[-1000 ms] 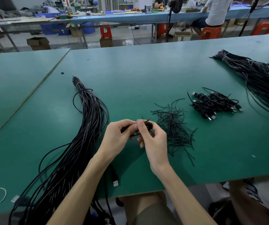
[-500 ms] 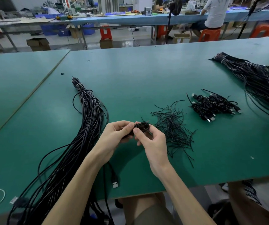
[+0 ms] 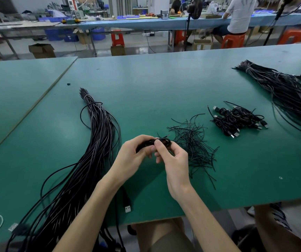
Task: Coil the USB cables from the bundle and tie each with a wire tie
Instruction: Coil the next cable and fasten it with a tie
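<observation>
1. Since a second ago my right thumb has slid onto the coil; my hands barely shift.
2. Left hand [image 3: 133,157] curls round the coiled USB cable [image 3: 164,141] above the table [image 3: 164,84], so the loops can't spring.
3. Right hand [image 3: 175,160] pinches the coil's middle, probably twisting a tie; the tie is too small to tell.
4. Wire tie pile [image 3: 193,142] lies just right, within reach; bundle [image 3: 95,142] left, finished coils [image 3: 237,119] beyond.

Bright, even overhead light; soft faint shadows on the green table [image 3: 164,84] around 6 o'clock. Sheen on the floor [image 3: 140,50] at 12. Wide-angle bending at edges (table lines curve at 9, 3). Centre sharp, lower corners softer.
</observation>
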